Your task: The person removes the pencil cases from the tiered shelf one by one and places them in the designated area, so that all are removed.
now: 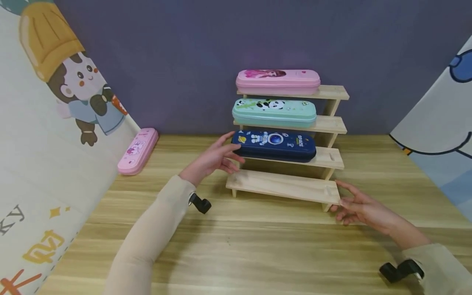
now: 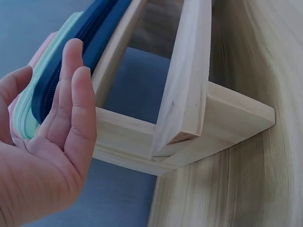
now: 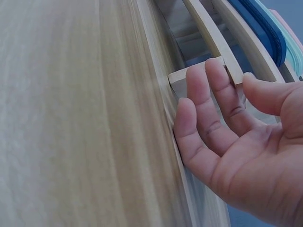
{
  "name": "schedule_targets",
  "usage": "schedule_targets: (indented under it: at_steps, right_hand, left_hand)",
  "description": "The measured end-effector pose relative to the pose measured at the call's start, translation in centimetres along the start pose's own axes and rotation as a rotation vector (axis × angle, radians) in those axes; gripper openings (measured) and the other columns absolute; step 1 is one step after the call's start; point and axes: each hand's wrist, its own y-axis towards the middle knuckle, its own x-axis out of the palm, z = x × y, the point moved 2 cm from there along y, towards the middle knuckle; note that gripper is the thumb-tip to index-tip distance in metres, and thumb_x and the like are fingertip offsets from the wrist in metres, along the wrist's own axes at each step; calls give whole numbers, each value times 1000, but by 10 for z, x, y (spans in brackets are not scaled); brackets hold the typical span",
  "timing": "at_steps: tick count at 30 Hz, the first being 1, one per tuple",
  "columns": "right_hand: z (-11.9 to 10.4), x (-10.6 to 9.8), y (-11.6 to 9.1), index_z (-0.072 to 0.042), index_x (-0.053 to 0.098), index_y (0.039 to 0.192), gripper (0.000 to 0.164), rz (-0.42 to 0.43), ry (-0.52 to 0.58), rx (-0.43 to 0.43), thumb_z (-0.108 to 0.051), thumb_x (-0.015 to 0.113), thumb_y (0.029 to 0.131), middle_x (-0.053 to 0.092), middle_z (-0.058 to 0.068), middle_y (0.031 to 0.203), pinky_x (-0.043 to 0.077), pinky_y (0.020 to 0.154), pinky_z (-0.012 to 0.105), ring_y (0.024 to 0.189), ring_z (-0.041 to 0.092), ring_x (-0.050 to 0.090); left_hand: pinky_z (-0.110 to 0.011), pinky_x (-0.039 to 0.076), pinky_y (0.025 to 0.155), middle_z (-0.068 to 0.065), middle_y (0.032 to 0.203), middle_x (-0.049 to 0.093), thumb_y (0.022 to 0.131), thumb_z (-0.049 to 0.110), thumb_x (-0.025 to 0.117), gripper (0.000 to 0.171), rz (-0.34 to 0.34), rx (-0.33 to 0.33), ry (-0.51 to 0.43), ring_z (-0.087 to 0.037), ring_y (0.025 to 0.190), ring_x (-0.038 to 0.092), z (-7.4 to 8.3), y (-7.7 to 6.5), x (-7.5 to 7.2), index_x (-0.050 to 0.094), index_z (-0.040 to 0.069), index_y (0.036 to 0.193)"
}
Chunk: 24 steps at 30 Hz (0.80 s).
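A navy space-themed pencil case (image 1: pixel 274 145) lies lengthwise on the second-lowest step of a wooden tiered rack (image 1: pixel 284 186). My left hand (image 1: pixel 214 159) is at the case's left end, fingers loosely extended; the left wrist view shows the fingers (image 2: pixel 81 106) beside that zipped end. At the right end of the rack's lowest step is my right hand (image 1: pixel 363 209), its fingers loosely bent around the corner. In the right wrist view its thumb and fingers (image 3: pixel 199 85) are close to the board's end; firm contact is hard to judge. The lowest step bears no case.
On the upper steps lie a mint panda pencil case (image 1: pixel 274 112) and, at the top, a pink pencil case (image 1: pixel 278 82). Another pink pencil case (image 1: pixel 138 151) is on the table at left, against the printed side panel (image 1: pixel 48 164). A dark back wall (image 1: pixel 177 73) stands behind the rack.
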Motion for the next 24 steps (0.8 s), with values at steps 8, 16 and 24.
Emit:
schedule_targets:
  at_steps: [8, 16, 24]
  right_hand:
    - [-1, 0, 4, -36, 7, 156, 61, -8, 6, -18, -5, 31, 109, 68, 6, 112, 59, 77, 34, 94, 21, 67]
    - [1, 0, 4, -40, 18, 150, 57, -32, 26, -39, -3, 30, 109, 68, 6, 113, 59, 77, 33, 95, 20, 68]
    - [-1, -1, 2, -41, 18, 150, 57, -22, 18, -29, -4, 31, 109, 68, 6, 113, 59, 77, 33, 94, 21, 68]
  left_hand:
    - [-37, 60, 55, -16, 93, 73, 101, 29, 58, 74, 4, -18, 18, -25, 60, 71, -1, 5, -3, 11, 36, 158]
    - [-39, 61, 58, -32, 115, 65, 98, 26, 65, 69, 21, 17, 89, -27, 69, 72, -8, 0, -4, 23, 31, 153]
    - [-24, 32, 43, -14, 104, 65, 91, 23, 74, 66, 102, 55, 131, -16, 55, 56, -11, -6, 5, 38, 29, 146]
